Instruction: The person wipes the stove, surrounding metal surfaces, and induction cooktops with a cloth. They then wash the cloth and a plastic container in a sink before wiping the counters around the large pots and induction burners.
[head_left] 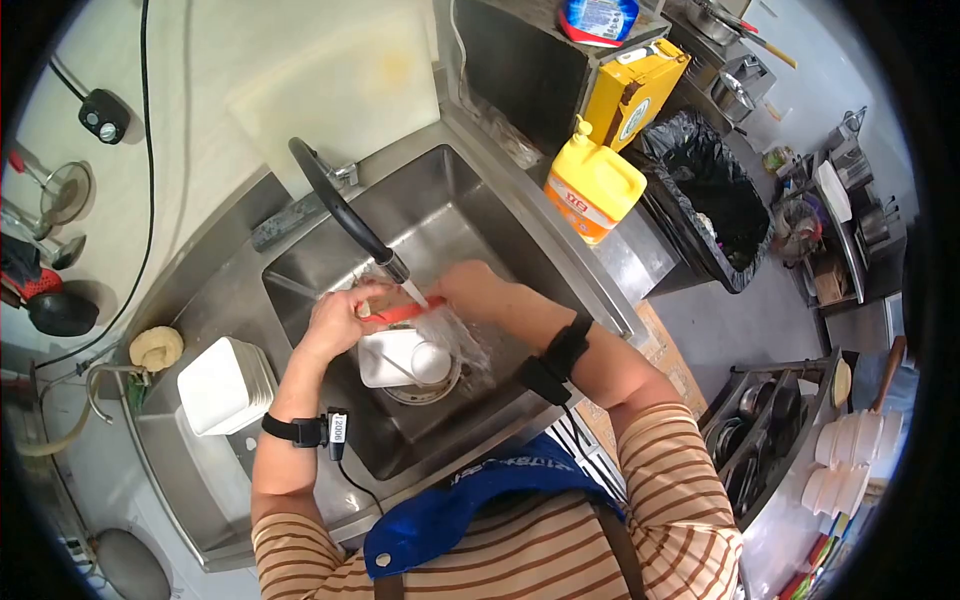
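Note:
Over the sink basin (440,215), my left hand (340,318) is closed on the edge of a red-rimmed dish (405,311), whose full shape I cannot make out. My right hand (468,287) is at the dish's other side, its fingers smeared by motion and splashing water. A stream runs from the black faucet (340,205) onto the dish between both hands. Below them in the basin sit a white rectangular dish (385,360) and a small white round bowl (431,362), on top of a larger round bowl (425,395) partly hidden underneath.
A stack of white square dishes (225,388) and a round tan sponge or scrubber (156,348) stand left of the basin. To the right are a yellow detergent jug (592,185), a yellow box (640,90) and a black-lined bin (705,180).

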